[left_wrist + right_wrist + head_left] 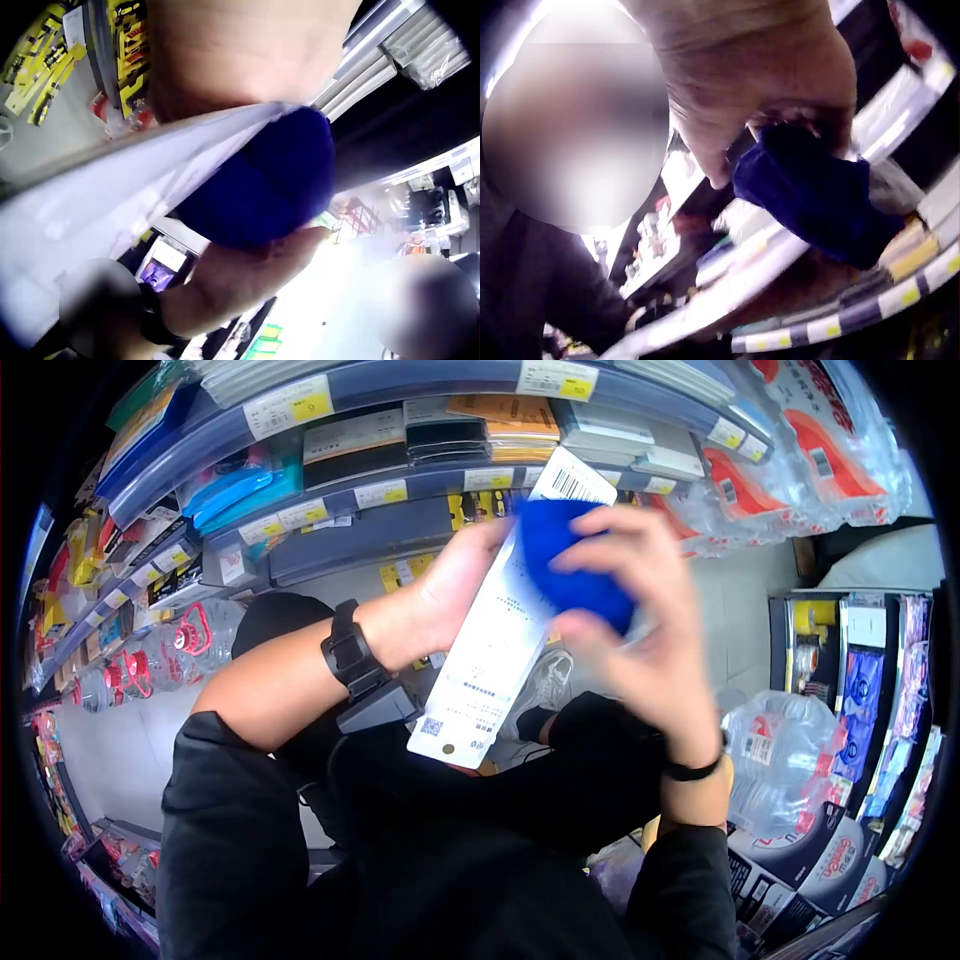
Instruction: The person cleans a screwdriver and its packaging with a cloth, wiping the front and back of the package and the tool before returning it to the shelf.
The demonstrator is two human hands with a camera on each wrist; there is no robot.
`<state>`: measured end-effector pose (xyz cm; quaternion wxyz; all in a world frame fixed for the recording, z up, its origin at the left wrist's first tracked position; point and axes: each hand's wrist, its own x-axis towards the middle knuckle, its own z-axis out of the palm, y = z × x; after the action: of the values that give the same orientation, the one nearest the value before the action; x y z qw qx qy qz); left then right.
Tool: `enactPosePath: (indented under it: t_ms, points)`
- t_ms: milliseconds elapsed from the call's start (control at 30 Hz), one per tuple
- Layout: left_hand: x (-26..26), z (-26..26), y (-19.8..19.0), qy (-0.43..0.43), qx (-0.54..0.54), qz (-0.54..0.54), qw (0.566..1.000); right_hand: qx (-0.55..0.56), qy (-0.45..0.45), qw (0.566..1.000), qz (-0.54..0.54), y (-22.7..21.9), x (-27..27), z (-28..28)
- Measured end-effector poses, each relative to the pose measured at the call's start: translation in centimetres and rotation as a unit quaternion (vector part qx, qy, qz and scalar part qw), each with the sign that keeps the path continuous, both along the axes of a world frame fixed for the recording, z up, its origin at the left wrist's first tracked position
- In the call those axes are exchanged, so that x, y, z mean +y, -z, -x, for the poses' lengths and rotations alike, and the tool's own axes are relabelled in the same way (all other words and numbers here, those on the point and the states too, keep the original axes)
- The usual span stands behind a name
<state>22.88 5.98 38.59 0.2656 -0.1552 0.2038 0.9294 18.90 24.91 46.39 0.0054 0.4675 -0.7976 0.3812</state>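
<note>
In the head view a long white cardboard package (pixel 480 670) is tilted in front of the lap, with a barcode at its far end and a QR code at the near end. My left hand (pixel 450 590) grips it along its left edge. A bunched, deep blue soft fabric piece (pixel 565 555) lies over the package's upper part. My right hand (pixel 640 610), blurred, curls its fingers and thumb around this fabric. The right wrist view shows the blue fabric (pixel 810 202) hanging below the right hand (pixel 765 82), beside the white package.
Shelves with price tags (pixel 285 405) and stacked paper goods run across the front. Shrink-wrapped bottles (pixel 830 460) stand at upper right, large water jugs (pixel 205 635) at left. A clear bottle pack (pixel 780 760) and boxes (pixel 820 860) sit by the right arm.
</note>
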Motion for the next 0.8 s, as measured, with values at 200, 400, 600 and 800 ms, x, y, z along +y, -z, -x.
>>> enactPosePath:
  t_ms: [200,400,600,800]
  points:
    - [-1.6,-0.7,4.3,0.042,-0.008,-0.175,0.984,0.108,0.023,0.994,-0.022,6.9,-2.3,-2.7]
    - [-0.2,-0.6,2.4,0.001,-0.077,0.077,0.994,0.089,0.050,0.992,-0.075,7.9,-3.0,-1.3]
    - [1.2,0.6,3.2,0.012,-0.091,0.101,0.991,0.113,0.121,0.984,-0.063,8.2,-2.0,1.7]
    - [2.0,0.0,7.1,0.043,-0.010,-0.048,0.998,-0.065,0.225,0.970,0.061,10.6,-0.5,7.2]
